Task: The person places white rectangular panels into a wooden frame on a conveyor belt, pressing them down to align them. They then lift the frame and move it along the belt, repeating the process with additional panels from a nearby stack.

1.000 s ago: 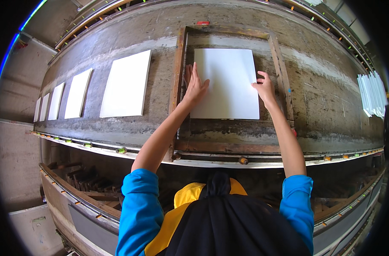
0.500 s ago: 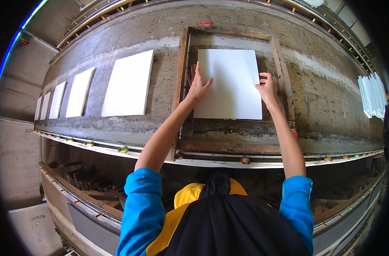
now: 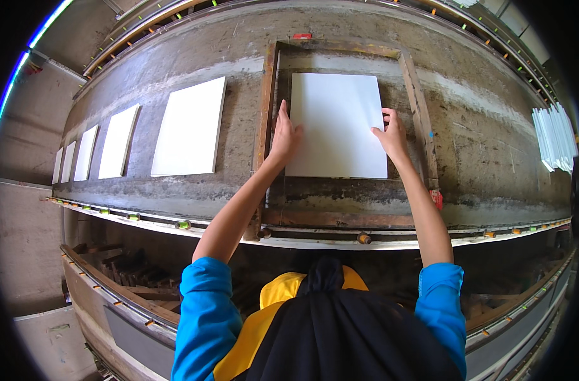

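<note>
A white rectangular panel (image 3: 337,127) lies flat inside a brown wooden frame (image 3: 417,95) on the long table. My left hand (image 3: 284,136) is at the panel's left edge, fingers stretched out and thumb toward the panel. Its fingertips are between that edge and the frame's left bar. At the right edge my right hand (image 3: 392,133) has its thumb on the panel's top face and its fingers bent along the side, closed on the edge. The undersides of the fingers are hidden.
Several white panels (image 3: 189,127) lie in a row to the left, apart from one another. Thin white strips (image 3: 553,136) are bunched at the far right. A rail with pegs (image 3: 363,239) runs along the table's near edge. Red pieces (image 3: 436,199) sit by the frame.
My left hand has drawn back a little toward me, and its fingers are closer together. My right thumb has moved slightly further onto the panel. The view has shifted slightly.
</note>
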